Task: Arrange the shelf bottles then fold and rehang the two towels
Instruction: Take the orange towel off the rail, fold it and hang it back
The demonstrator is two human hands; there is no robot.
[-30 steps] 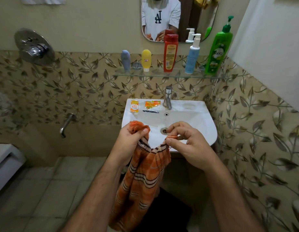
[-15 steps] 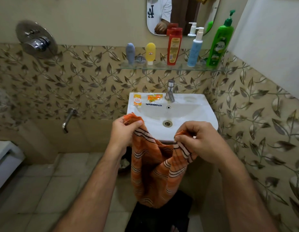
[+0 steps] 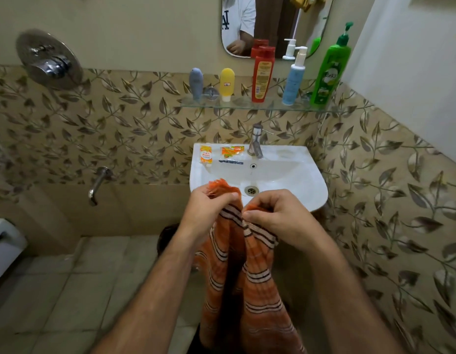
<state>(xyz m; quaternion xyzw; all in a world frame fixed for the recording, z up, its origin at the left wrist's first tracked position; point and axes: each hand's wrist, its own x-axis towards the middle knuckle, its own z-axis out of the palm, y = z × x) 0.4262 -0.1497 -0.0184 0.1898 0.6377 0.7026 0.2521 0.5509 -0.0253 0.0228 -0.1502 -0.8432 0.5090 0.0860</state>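
towel [image 3: 250, 272], orange and striped, hangs in front of the sink [image 3: 311, 185], its top corners pinched by the left hand [image 3: 209, 208] and right hand [image 3: 275, 213], which sit almost together. bottles [image 3: 263, 74] stand lined up on the shelf [image 3: 247, 104], so that part looks done; folding is underway, rehanging not yet done.

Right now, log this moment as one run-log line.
step: folding towel | left hand: grips orange striped towel | right hand: pinches its top edge | where: over sink
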